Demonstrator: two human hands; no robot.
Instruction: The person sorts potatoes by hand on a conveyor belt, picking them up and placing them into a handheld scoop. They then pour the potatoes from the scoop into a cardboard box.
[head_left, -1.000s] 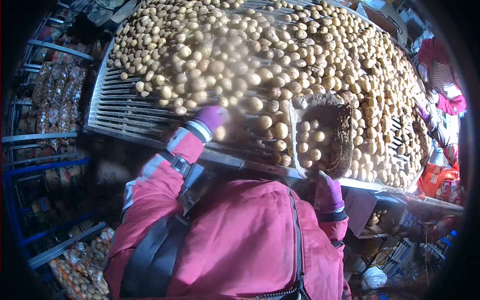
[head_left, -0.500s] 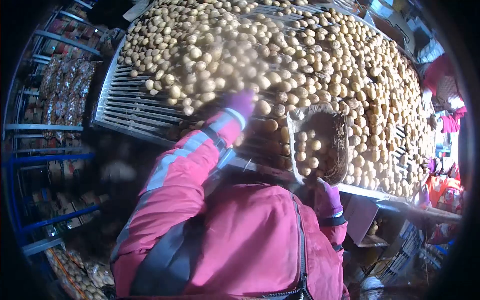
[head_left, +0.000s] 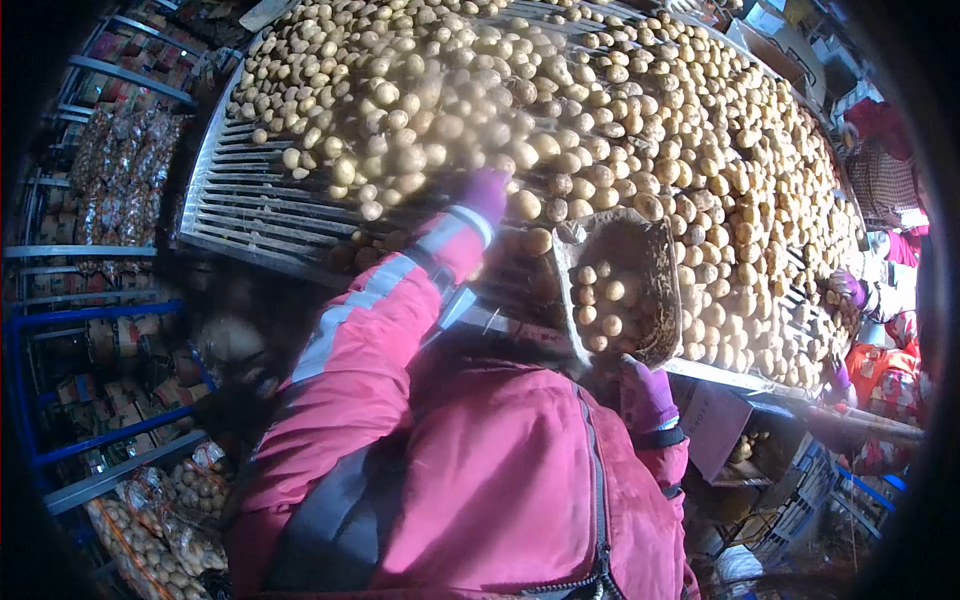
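My left hand [head_left: 482, 194], in a purple glove, reaches onto the slatted table among the potatoes [head_left: 450, 127]; its fingers are blurred and partly hidden. My right hand [head_left: 648, 392], also gloved in purple, is closed on the near end of a dirty scoop [head_left: 664, 292]. The scoop rests over the table's near edge, its open side facing left, with several small potatoes [head_left: 612, 291] inside. Larger potatoes lie around its far and right sides.
Bare metal slats [head_left: 255, 205] show at the table's left end. A co-worker's gloved hand [head_left: 848, 288] is at the right end. Below stands an open cardboard box [head_left: 725, 425]. Bagged potatoes [head_left: 140, 545] lie at the lower left, beside blue racks [head_left: 110, 435].
The scoop and my right hand have shifted slightly left. My left hand has moved a little up. A co-worker's gloved hand now shows more clearly at the right end.
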